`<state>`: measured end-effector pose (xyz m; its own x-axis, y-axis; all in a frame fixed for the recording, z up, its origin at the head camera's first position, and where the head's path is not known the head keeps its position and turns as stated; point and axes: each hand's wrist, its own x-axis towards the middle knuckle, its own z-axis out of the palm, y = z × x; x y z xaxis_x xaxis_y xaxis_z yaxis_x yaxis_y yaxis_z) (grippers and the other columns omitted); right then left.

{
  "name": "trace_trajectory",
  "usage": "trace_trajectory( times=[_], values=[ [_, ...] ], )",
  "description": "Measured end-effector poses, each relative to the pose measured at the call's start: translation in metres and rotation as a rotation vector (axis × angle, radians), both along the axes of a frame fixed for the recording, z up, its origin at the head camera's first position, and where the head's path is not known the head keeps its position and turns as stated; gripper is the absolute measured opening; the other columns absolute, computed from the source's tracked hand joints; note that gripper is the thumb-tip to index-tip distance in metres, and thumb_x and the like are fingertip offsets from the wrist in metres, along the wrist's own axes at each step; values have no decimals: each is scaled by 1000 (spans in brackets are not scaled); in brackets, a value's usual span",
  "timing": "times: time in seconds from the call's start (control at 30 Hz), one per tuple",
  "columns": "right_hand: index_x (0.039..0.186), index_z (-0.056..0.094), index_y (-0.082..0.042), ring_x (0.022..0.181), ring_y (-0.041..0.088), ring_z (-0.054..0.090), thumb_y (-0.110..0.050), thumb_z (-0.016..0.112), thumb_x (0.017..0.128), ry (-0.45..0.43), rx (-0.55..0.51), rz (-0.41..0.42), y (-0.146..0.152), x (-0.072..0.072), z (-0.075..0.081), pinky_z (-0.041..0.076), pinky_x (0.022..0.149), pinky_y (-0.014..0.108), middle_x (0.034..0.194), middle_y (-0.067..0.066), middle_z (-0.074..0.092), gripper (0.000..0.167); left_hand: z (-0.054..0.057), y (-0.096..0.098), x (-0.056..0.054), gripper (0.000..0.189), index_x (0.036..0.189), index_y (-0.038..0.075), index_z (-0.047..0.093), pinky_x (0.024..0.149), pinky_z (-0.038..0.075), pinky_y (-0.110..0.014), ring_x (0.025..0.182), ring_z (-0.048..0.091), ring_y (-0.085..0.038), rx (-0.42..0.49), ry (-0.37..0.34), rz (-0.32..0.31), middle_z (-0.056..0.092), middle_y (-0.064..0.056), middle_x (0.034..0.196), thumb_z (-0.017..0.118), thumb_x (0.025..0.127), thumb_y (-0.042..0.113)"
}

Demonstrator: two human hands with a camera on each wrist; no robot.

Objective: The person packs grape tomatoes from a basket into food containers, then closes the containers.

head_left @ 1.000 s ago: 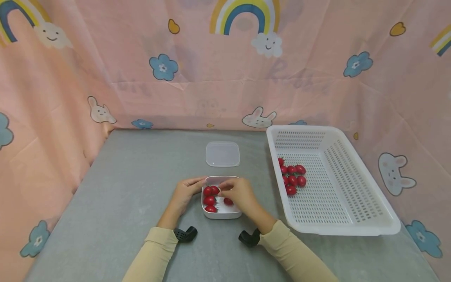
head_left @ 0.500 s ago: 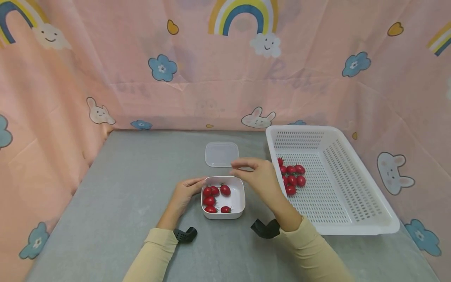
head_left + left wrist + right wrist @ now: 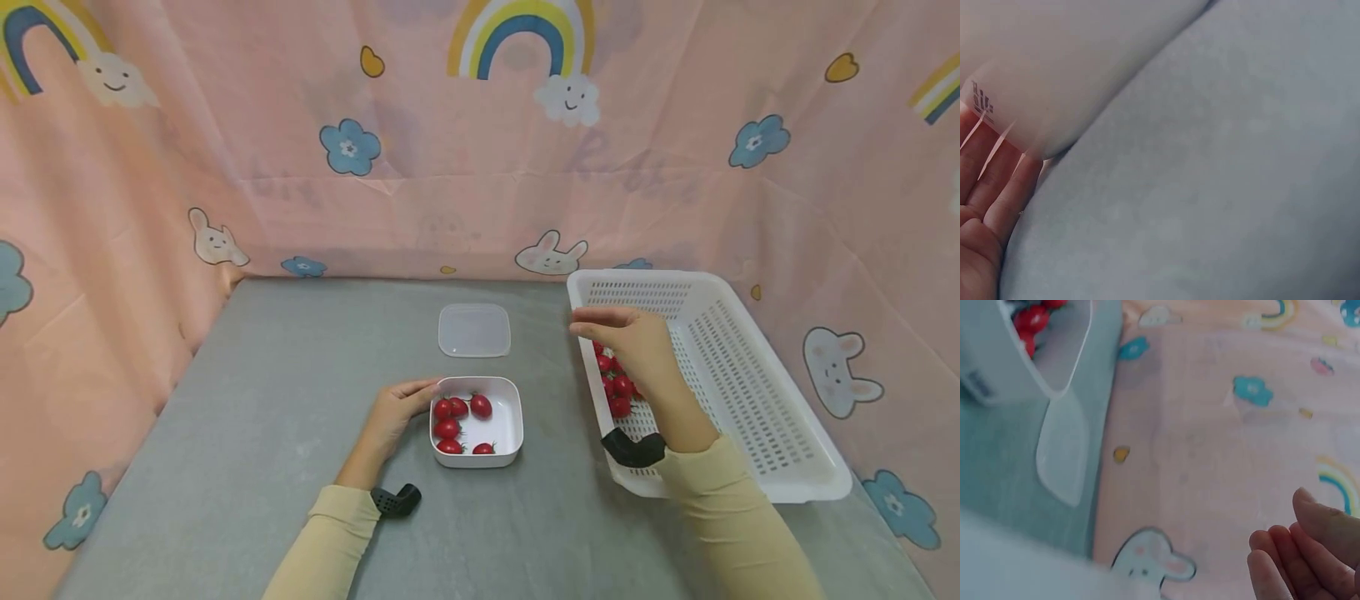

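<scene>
My left hand [image 3: 392,419] rests against the left side of a small white box [image 3: 501,427]. In the left wrist view its fingers [image 3: 1013,194] lie nearly straight along the wall of the box [image 3: 1085,62]. Several cherry tomatoes [image 3: 447,428] sit inside, mostly along the left side. My right hand [image 3: 637,346] is over the left part of a white slotted basket [image 3: 780,400], where it hides some of the cherry tomatoes [image 3: 620,407] there. In the right wrist view, nothing lies between the thumb and loosely bent fingers of this hand [image 3: 1307,553].
Behind the box, a translucent lid [image 3: 474,331] lies flat on the grey table [image 3: 315,358]. The basket stands on the right with a raised rim all round. A pink patterned cloth [image 3: 420,208] hangs along the back and sides.
My right hand has let go of a cherry tomato inside the box and moved right, over the basket. One tomato in the box has rolled toward its front wall. My left hand has stayed put.
</scene>
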<state>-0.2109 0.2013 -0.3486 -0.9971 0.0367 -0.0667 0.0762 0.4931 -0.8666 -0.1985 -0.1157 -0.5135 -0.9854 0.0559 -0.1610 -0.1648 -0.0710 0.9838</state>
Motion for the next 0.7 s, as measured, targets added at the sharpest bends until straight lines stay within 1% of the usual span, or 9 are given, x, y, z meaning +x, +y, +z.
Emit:
trace_trajectory(
  times=[0.07, 0.17, 0.27, 0.33, 0.43, 0.57, 0.7],
  values=[
    [122, 72, -13, 123, 23, 57, -49, 73, 87, -1, 21, -25, 10, -4, -1, 46, 104, 45, 115, -2, 74, 51, -1, 0, 0, 35, 118, -8, 68, 87, 54, -22, 93, 69, -2, -8, -1, -8, 75, -5, 111, 71, 91, 15],
    [127, 69, -13, 130, 26, 52, -52, 70, 88, -5, 31, -49, 24, -10, -4, 41, 110, 52, 126, 6, 70, 55, -2, 0, -1, 36, 118, -7, 69, 87, 54, -22, 93, 69, -3, -13, -3, -10, 75, -6, 112, 71, 91, 16],
    [130, 66, -11, 133, 30, 50, -52, 69, 89, -4, 44, -65, 37, -16, -10, 39, 112, 55, 135, 14, 64, 58, -2, 0, -1, 35, 118, -7, 69, 87, 54, -22, 94, 68, -3, -19, 1, -8, 75, -6, 112, 71, 91, 16],
    [132, 65, -10, 134, 32, 49, -51, 68, 90, -5, 53, -75, 45, -20, -16, 38, 113, 57, 137, 16, 61, 59, -2, 1, -1, 34, 118, -7, 69, 86, 54, -22, 94, 68, -2, -17, 3, -5, 75, -6, 112, 71, 91, 15],
    [133, 63, -8, 135, 34, 49, -51, 68, 90, -5, 56, -87, 58, -25, -24, 36, 113, 59, 138, 19, 60, 60, -1, 1, -1, 34, 118, -7, 69, 86, 54, -22, 94, 68, -2, -13, 5, -6, 75, -5, 111, 71, 91, 14],
    [136, 60, -6, 137, 37, 46, -49, 67, 91, -23, 58, -77, 73, -33, -33, 35, 113, 61, 141, 21, 57, 62, 0, 1, 0, 34, 118, -8, 68, 86, 54, -22, 94, 68, -2, -3, 4, -5, 76, -4, 110, 70, 91, 13],
    [142, 53, -4, 138, 40, 45, -47, 64, 94, -73, 52, -73, 87, -44, -44, 37, 113, 56, 146, 22, 52, 65, 1, 0, 0, 34, 118, -8, 68, 86, 54, -22, 94, 68, -2, -8, 7, -3, 76, -4, 109, 70, 91, 13]
  ],
)
